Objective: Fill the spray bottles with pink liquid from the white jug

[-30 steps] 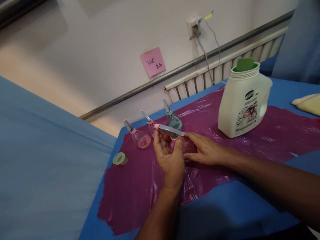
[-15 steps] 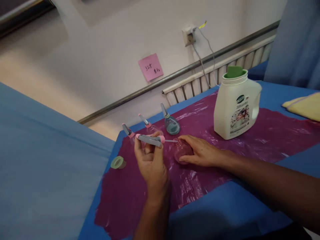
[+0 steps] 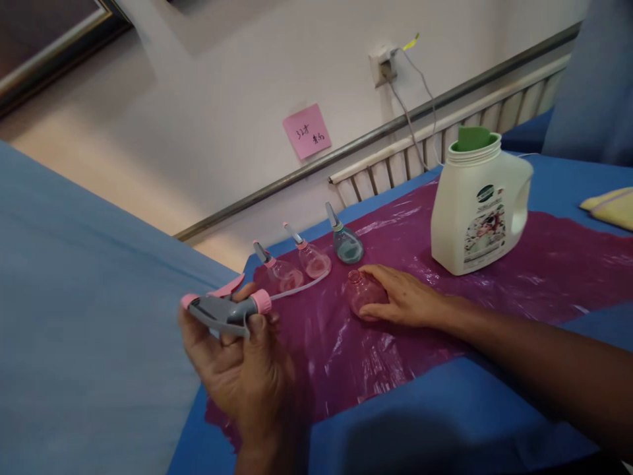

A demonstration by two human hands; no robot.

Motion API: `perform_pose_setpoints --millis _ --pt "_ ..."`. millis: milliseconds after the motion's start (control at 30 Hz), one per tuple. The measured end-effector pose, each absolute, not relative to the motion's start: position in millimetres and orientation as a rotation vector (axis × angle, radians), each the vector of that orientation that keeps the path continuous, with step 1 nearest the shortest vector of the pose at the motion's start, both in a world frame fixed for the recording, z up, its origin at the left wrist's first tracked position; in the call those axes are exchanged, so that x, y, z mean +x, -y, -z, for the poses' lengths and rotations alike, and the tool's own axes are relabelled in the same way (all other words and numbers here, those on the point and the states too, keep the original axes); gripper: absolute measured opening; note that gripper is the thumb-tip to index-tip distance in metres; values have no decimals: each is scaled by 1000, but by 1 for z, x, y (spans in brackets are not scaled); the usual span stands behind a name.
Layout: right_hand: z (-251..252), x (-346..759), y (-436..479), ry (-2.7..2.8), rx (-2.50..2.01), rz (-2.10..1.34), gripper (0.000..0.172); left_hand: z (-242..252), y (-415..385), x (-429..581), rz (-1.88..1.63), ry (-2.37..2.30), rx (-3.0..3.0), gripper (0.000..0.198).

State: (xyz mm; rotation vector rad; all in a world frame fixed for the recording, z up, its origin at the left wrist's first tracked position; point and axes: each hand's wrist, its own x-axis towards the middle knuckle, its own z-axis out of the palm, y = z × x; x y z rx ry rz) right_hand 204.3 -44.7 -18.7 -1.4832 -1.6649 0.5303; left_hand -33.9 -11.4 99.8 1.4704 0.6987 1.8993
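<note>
My left hand holds a grey and pink spray nozzle, lying sideways, its thin dip tube pointing right with a curved end. The tube is clear of any bottle. Wrapped round a pink see-through bottle with an uncovered neck is my right hand; the bottle stands on the purple plastic sheet. Behind it are a teal spray bottle and two pink ones, the nearer-middle pink spray bottle and the left pink spray bottle, all with nozzles on.
A large cream jug with a green scoop or cap in its mouth stands at the right. Farther right lies a yellow cloth. Beyond the blue table are a radiator and a socket with cables. Blue fabric borders the left.
The dip tube has come out of the pink bottle's neck. My left hand has moved left and toward me with the spray nozzle. My right hand stays on the bottle.
</note>
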Motion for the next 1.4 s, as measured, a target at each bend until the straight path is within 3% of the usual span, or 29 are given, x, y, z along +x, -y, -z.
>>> perform_pose_setpoints --millis 133,200,400,600,900,1133,1400 --pt "21 205 46 1670 -1475 -532 79 -79 8 -78 -1869 -875 1698 93" --pt "22 205 46 1668 -1465 -534 78 -59 -4 -110 -1715 -897 1890 86" --pt "26 204 48 1659 -1469 -505 77 -27 -40 -196 -848 -860 2820 37" --pt "26 205 49 1673 -1489 -501 80 -35 -45 -211 -179 -691 3089 45" --pt "29 206 50 1678 -1482 -469 81 -37 -63 -234 -227 -666 3023 49" --pt "28 205 49 1660 -1478 -473 80 -41 -39 -222 -322 -961 2853 42" --pt "25 205 49 1672 -1462 -495 77 -36 -31 -218 -284 -856 2966 31"
